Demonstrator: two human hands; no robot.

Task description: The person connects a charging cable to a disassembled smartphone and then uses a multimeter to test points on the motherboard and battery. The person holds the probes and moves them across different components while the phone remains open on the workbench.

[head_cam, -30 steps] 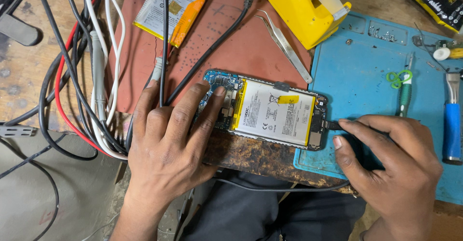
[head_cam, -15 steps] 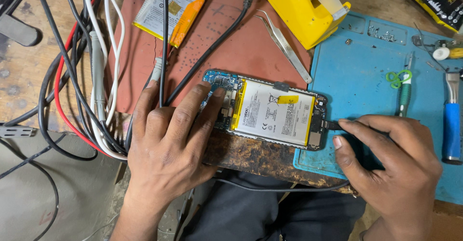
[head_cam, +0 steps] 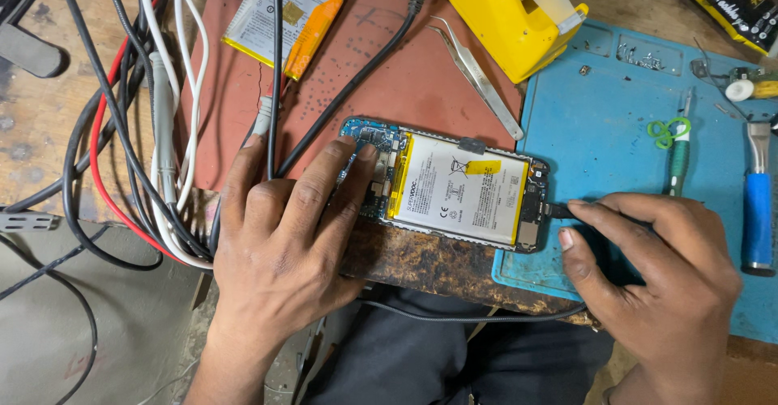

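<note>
An opened phone (head_cam: 454, 186) lies face down at the bench's front edge, its white battery and circuit board exposed. My left hand (head_cam: 279, 239) rests flat on the phone's left end, fingers spread over the board. My right hand (head_cam: 656, 271) pinches a black cable plug (head_cam: 557, 210) that sits at the phone's right end port. The cable (head_cam: 470, 316) loops back under the bench edge toward my lap.
A loose battery (head_cam: 279, 12) lies on the red mat (head_cam: 405, 73). Metal tweezers (head_cam: 478, 77) and a yellow tape dispenser (head_cam: 510, 16) sit behind the phone. On the blue mat (head_cam: 616, 113) lie a green screwdriver (head_cam: 679, 154) and a blue-handled tool (head_cam: 759, 202). Tangled cables (head_cam: 146, 130) crowd the left.
</note>
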